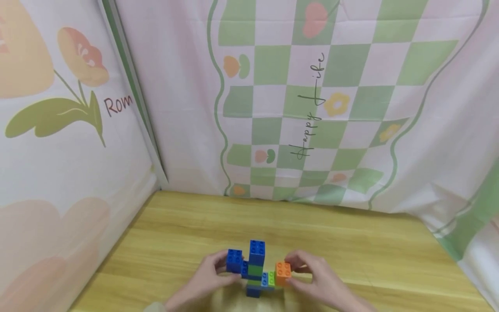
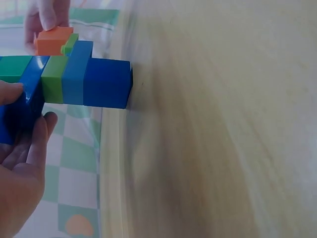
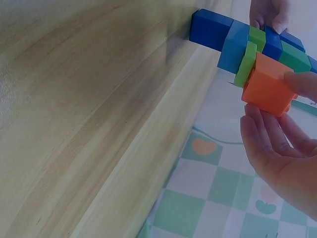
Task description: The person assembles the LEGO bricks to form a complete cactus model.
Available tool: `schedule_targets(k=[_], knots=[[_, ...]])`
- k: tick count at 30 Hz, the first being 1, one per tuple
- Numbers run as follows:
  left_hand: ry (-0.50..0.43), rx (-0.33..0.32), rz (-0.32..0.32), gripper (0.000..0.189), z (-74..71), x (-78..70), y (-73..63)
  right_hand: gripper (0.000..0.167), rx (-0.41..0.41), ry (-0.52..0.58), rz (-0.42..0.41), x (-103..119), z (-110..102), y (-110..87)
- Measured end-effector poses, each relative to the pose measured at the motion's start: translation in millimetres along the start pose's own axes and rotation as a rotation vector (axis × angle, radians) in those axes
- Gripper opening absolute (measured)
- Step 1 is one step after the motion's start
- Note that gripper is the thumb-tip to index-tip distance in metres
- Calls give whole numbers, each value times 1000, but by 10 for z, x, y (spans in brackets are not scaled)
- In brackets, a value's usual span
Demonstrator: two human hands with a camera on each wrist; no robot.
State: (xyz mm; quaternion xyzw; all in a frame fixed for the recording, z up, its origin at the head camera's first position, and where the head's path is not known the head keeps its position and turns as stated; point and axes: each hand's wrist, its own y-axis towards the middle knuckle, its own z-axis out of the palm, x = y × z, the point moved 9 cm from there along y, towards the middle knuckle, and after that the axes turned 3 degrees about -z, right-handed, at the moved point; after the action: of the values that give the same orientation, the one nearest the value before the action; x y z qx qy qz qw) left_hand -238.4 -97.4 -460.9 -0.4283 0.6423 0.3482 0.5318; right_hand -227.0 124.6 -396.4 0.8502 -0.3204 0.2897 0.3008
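Observation:
A stacked figure of toy building bricks [image 1: 255, 271] stands upright between the two hands, with dark blue, green and light blue layers. My left hand [image 1: 214, 275] grips the blue brick [image 1: 234, 261] on its left side arm, thumb on the near side. On the other side my right hand [image 1: 315, 277] pinches an orange brick [image 1: 283, 274] between thumb and fingers. That orange brick sits against a thin lime green brick [image 3: 245, 64], itself beside the light blue brick [image 3: 232, 47]. At the bottom of the stack, the dark blue base brick [image 2: 106, 83] is close over the tabletop.
The wooden table [image 1: 187, 225] spreads out around and behind the figure. A checked green and white curtain [image 1: 273, 99] hangs along its back edge. To the left rises a flower-printed cloth wall [image 1: 78, 173].

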Motion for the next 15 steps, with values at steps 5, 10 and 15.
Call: schedule_targets(k=[5, 10, 15], knots=[[-7, -1, 2, 53, -16, -3, 17, 27, -16, 6, -8, -14, -23, 12], [-26, 9, -19, 57, -27, -7, 49, 26, -39, 10, 5, -53, -54, 38], [-27, 2, -53, 60, -51, 10, 106, 28, -25, 54, 48, -132, -58, 64]])
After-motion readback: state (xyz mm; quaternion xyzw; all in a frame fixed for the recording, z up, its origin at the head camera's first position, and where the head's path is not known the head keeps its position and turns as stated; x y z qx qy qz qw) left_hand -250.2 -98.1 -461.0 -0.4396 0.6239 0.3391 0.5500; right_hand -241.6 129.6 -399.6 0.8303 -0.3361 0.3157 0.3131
